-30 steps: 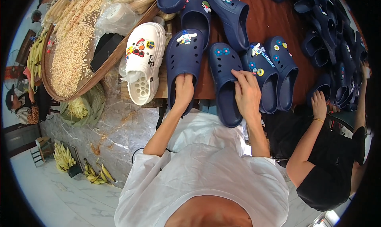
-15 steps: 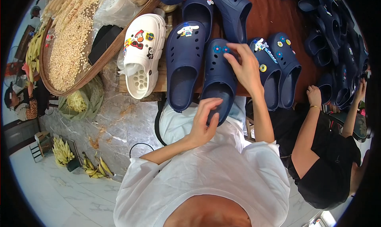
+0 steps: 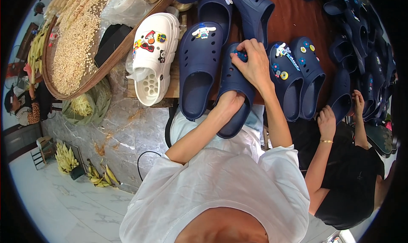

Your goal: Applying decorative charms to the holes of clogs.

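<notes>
My left hand point(image 3: 232, 100) reaches into the foot opening of a navy clog point(image 3: 228, 77); its fingers are hidden under the clog's upper. On top of that clog, my right hand point(image 3: 255, 64) pinches at a blue flower charm point(image 3: 241, 55) near the toe, partly covering it. Just left lies another navy clog point(image 3: 196, 58) with a white long-eared character charm point(image 3: 203, 30). Farther left is a white clog point(image 3: 155, 51) bearing several colourful charms. To the right of my right hand, a pair of navy clogs point(image 3: 293, 88) carries flower and character charms.
More navy clogs point(image 3: 255, 13) lie at the back of the brown-covered table point(image 3: 293, 17), with a pile point(image 3: 361, 43) at far right. Beside me, a co-worker's hand point(image 3: 326, 122) touches a clog. A woven tray point(image 3: 91, 88) of corn kernels stands at left.
My left hand has gone from the clog's rim into its opening. My right hand has closed over the flower charms. The co-worker's hands have moved onto and beside a clog.
</notes>
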Motion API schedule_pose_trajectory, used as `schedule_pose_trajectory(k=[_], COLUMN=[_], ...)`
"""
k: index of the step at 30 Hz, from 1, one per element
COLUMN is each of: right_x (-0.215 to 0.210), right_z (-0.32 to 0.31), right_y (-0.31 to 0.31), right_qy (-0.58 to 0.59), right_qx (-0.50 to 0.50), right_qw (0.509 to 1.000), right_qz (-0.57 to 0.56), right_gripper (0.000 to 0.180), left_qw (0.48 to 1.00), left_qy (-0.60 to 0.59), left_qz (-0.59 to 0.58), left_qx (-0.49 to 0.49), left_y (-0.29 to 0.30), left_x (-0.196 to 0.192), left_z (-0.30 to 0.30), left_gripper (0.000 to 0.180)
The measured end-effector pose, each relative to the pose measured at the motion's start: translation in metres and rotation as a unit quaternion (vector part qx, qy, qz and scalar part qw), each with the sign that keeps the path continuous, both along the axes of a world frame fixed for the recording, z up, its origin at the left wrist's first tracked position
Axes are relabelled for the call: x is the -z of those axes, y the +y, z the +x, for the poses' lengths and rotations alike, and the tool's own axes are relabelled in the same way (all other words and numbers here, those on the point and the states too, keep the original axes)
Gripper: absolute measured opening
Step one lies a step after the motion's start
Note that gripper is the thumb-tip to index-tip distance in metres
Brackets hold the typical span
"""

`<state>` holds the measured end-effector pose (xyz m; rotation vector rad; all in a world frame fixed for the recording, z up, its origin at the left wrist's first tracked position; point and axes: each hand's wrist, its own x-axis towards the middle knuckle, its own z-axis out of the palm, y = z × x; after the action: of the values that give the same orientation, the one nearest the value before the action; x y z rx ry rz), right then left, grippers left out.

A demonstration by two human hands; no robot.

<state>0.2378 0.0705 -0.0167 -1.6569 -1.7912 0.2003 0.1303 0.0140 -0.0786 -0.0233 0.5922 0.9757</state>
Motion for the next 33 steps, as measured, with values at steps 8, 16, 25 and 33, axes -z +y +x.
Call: schedule_pose_trajectory(k=[8,16,25,33], right_x=[-0.006,-0.002,0.014,0.008], right_z=[-0.002,-0.002,0.002,0.012], right_y=[-0.012,-0.011,-0.008,-0.026], right_qy=[-0.02,-0.013,-0.038,0.168], right_qx=[0.017,0.006,0.017,0.109], right_qw=[0.999,1.0,0.994,0.98], right_qz=[-0.048,-0.009,0.101,0.006], right_gripper=[0.036,0.029,0.012,0.016], left_qw=[0.994,0.99,0.982,0.99], left_qy=[-0.076,-0.11,-0.172,-0.131], left_qz=[-0.073,-0.075,-0.075,-0.047], left_qx=[0.025,0.044,0.032,0.035], left_y=[0.011,0.016,0.012,0.005], left_x=[-0.036,-0.033,-0.013,-0.004], left_z=[-0.003,-0.002,-0.004,-0.008], left_gripper=[0.042,0.043,0.039,0.039])
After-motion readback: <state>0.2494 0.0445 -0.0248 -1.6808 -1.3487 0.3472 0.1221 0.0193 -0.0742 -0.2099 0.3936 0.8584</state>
